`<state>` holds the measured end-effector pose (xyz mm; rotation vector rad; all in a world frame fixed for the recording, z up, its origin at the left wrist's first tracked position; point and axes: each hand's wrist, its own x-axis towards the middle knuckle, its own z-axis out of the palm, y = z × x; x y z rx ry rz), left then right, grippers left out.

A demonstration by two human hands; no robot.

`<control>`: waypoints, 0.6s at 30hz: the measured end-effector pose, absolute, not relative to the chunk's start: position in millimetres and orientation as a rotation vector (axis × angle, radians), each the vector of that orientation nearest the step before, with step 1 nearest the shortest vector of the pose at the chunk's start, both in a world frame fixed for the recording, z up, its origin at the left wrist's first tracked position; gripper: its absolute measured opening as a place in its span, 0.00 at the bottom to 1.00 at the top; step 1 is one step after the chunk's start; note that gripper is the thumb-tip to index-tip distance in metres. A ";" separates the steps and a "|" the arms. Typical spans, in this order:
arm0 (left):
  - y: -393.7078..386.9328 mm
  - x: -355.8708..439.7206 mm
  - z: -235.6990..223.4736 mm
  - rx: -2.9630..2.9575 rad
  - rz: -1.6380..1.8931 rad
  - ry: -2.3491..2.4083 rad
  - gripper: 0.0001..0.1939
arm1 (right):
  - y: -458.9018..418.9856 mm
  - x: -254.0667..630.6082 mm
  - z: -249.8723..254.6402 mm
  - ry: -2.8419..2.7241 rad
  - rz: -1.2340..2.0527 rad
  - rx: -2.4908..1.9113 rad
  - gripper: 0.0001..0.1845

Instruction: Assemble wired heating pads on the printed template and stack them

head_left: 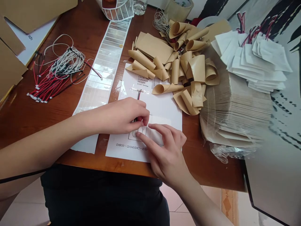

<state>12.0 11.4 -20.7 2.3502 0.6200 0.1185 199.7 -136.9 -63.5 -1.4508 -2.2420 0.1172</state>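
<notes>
Over the printed sheet [164, 108], the left hand [131, 115] curls at the cable [139, 94], pinch indeterminable; the right hand [168, 152] has fingers spread, index beside the left thumb.

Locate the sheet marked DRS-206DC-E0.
In the head view, the printed sheet lies near centre, beneath the left hand and right hand, with the label strip at left and brown paper rolls at upper right.

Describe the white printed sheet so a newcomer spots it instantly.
On the brown table, find the left hand and right hand near the front edge. The white sheet lies beneath them, right of the long glossy label strip, partly under brown paper rolls. Unlike the strip, it bears large print beginning DRS-206DC-E0.
</notes>
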 end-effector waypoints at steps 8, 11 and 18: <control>12.8 11.0 -22.5 2.355 0.107 0.634 0.09 | -136.7 199.3 -64.8 -2.272 0.113 -1.474 0.25; 12.7 10.6 -22.5 2.347 0.093 0.648 0.09 | -136.4 198.9 -64.9 -2.267 0.117 -1.483 0.25; 12.0 11.8 -22.1 2.377 0.096 0.653 0.08 | -136.4 199.2 -62.5 -2.136 0.099 -1.502 0.19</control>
